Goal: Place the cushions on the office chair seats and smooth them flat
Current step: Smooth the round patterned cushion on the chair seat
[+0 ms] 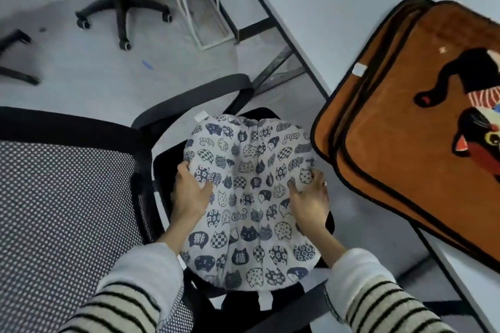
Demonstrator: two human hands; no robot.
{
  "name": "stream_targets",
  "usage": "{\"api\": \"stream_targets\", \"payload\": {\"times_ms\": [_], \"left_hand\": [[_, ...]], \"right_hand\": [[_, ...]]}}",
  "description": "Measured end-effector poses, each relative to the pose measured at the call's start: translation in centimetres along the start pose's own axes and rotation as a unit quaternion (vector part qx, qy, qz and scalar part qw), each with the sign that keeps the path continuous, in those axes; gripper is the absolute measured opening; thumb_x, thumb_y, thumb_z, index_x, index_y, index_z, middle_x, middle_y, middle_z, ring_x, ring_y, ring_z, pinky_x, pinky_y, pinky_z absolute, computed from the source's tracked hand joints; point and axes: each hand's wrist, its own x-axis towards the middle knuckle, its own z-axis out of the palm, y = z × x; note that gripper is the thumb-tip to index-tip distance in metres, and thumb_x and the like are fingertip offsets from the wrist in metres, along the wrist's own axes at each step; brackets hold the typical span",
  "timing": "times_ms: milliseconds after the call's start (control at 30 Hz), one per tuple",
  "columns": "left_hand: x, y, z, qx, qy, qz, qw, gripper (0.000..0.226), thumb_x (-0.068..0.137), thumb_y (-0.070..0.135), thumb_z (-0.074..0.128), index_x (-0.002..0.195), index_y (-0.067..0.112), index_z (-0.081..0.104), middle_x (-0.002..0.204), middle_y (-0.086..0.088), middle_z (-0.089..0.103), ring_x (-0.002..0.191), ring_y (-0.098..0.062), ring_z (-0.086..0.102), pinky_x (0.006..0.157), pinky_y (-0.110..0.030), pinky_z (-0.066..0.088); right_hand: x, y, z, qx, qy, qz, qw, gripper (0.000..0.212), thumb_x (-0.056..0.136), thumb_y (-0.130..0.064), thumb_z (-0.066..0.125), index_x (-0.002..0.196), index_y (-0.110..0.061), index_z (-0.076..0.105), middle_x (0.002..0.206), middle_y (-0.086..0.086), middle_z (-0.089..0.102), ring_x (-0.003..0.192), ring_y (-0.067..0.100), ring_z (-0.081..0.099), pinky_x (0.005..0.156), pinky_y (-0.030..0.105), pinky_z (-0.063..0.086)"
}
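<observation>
Cushion: cat-print cushion [249,197] lies on office chair [189,105] seat, frame centre.
Left hand [190,192]: pinches cushion's left edge.
Right hand [309,197]: grips right edge.
Right side: orange mats [405,130] overhang bench [311,8], close beside cushion.
Left: mesh backrest [62,211].

Readable marks: cushion print only, and faint.

The round white cushion [244,197] on the office chair seat [162,170] carries navy cat-head motifs; a few near its near edge hold what look like Chinese characters, one possibly 猫, too blurred to confirm. Small letter-like strokes sit in other heads, unreadable. The white tag [200,116] at its far edge and the white tag [359,70] on the orange cushions [405,143] at the desk edge show no legible print.
</observation>
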Motion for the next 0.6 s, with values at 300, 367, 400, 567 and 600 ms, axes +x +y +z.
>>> {"api": "stream_targets", "payload": {"times_ms": [300,367,400,567,600], "left_hand": [[2.4,-2.4,2.2,0.228,-0.022,-0.065,0.971,0.082,0.090,0.026,0.054,0.149,0.014,-0.002,0.154,-0.022,0.000,0.141,-0.040,0.008,0.114,-0.053,0.019],[3.8,-2.6,3.4,0.250,-0.066,-0.014,0.966,0.076,0.093,0.031,0.046,0.149,0.020,-0.003,0.155,-0.015,-0.014,0.144,-0.036,-0.009,0.114,-0.058,0.010],[4.8,-2.6,4.3,0.254,-0.081,0.012,0.964,0.073,0.094,0.033,0.044,0.149,0.025,-0.002,0.156,-0.012,-0.017,0.143,-0.034,-0.013,0.113,-0.062,0.009],[9.5,-1.7,6.2,0.312,-0.044,0.167,0.934,0.060,0.094,0.042,0.036,0.147,0.036,0.009,0.157,-0.011,-0.006,0.144,-0.036,-0.006,0.109,-0.068,0.000],[10.7,-1.6,6.5,0.316,-0.029,0.194,0.928,0.058,0.094,0.043,0.035,0.147,0.036,0.011,0.158,-0.011,-0.003,0.144,-0.036,-0.004,0.109,-0.068,0.000]], "right_hand": [[2.8,4.6,3.4,-0.129,-0.093,0.130,0.979,0.072,0.095,-0.031,0.041,0.150,-0.008,0.000,0.158,0.014,0.005,0.145,0.034,0.008,0.118,0.045,0.016],[3.8,3.9,4.7,-0.196,-0.110,0.079,0.971,0.069,0.096,-0.033,0.038,0.150,-0.013,0.000,0.159,0.010,-0.003,0.146,0.032,-0.004,0.119,0.048,0.009],[4.3,3.4,5.7,-0.233,-0.115,0.056,0.964,0.067,0.096,-0.036,0.037,0.150,-0.016,0.002,0.159,0.009,-0.005,0.146,0.032,-0.007,0.118,0.052,0.006],[6.5,0.1,10.5,-0.334,-0.091,-0.192,0.918,0.055,0.098,-0.037,0.023,0.150,-0.023,0.012,0.159,0.010,0.002,0.147,0.030,0.002,0.114,0.058,0.011],[7.4,-0.8,11.7,-0.332,-0.066,-0.229,0.913,0.054,0.097,-0.037,0.022,0.149,-0.023,0.022,0.158,0.010,0.014,0.146,0.030,0.014,0.113,0.059,0.017]]}}
